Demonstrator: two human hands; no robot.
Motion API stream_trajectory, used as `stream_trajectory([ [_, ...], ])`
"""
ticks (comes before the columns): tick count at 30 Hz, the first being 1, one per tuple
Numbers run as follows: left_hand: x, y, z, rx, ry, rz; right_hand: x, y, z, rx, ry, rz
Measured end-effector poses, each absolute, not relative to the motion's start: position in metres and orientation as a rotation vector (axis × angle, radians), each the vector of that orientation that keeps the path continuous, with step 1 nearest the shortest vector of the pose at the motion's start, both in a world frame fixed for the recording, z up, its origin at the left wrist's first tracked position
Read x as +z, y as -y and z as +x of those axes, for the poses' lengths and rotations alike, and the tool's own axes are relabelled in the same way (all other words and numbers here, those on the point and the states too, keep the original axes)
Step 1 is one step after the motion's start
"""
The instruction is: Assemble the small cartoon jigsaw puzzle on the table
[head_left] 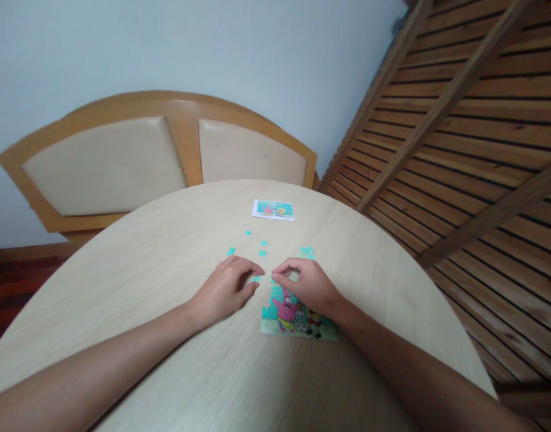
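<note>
head view: the part-built puzzle (pixel 298 318) lies flat, right of the tabletop's (pixel 167 270) middle. the right hand (pixel 307 282) rests on its far edge, thumb and forefinger pinched; whether they hold anything i cannot tell. the left hand (pixel 225 288), curled, touches a loose teal piece (pixel 256 279). scattered pieces (pixel 263 243) and a picture card (pixel 273 209) lie toward the far edge.

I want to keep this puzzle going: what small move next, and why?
Probably seat the teal piece pinched by the right hand into the unfinished top edge of the puzzle: it sits right there, the left hand rests beside it, and more loose pieces lie beyond.
</note>
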State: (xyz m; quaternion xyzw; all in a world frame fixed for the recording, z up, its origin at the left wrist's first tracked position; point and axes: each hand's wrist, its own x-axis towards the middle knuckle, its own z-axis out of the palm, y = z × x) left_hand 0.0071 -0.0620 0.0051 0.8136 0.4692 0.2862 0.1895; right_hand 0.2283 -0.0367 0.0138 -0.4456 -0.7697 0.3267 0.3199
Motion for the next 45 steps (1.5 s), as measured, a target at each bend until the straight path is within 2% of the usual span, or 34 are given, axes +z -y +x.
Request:
stream_trajectory([
  [13,0.003,0.062,0.006,0.858,-1.294,2.255,0.015,0.033,0.230,0.525,2.208,-1.233],
  [27,0.001,0.059,0.008,0.882,-1.237,2.279,0.029,0.039,0.248,0.542,2.545,-1.095],
  [34,0.001,0.057,0.010,0.846,-1.251,2.379,0.040,0.044,0.262,0.527,2.737,-0.890],
  [45,0.007,0.057,0.015,0.769,-1.269,2.434,0.046,0.050,0.259,0.523,2.800,-0.863],
])
